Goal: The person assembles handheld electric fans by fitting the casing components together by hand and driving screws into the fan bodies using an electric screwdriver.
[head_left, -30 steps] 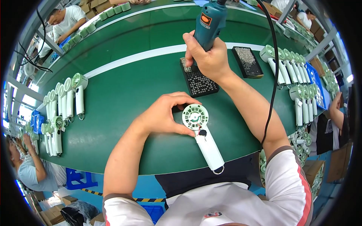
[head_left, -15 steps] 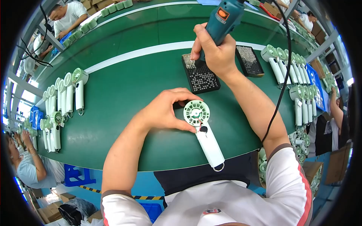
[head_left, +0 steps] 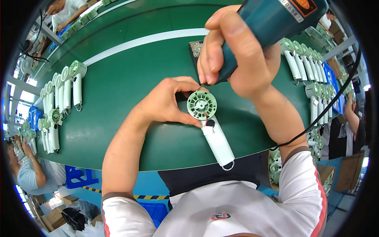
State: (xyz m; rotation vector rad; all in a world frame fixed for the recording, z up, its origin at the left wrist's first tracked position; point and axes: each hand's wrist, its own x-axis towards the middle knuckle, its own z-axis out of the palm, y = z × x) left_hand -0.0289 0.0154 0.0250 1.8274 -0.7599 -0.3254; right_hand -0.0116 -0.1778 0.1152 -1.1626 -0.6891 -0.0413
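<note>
Pale green at its round head and white along its handle, a fan lies on the green table in the head view, its handle slanting toward the person's waist. The left hand grasps the fan's head between thumb and curled fingers. The right hand is clenched round a teal driver; its thin bit meets or nearly meets the head's upper rim, and contact cannot be told. A black cord crosses the right arm. Beyond the right hand, a black tray is partly hidden. More fans line the left and right sides.
</note>
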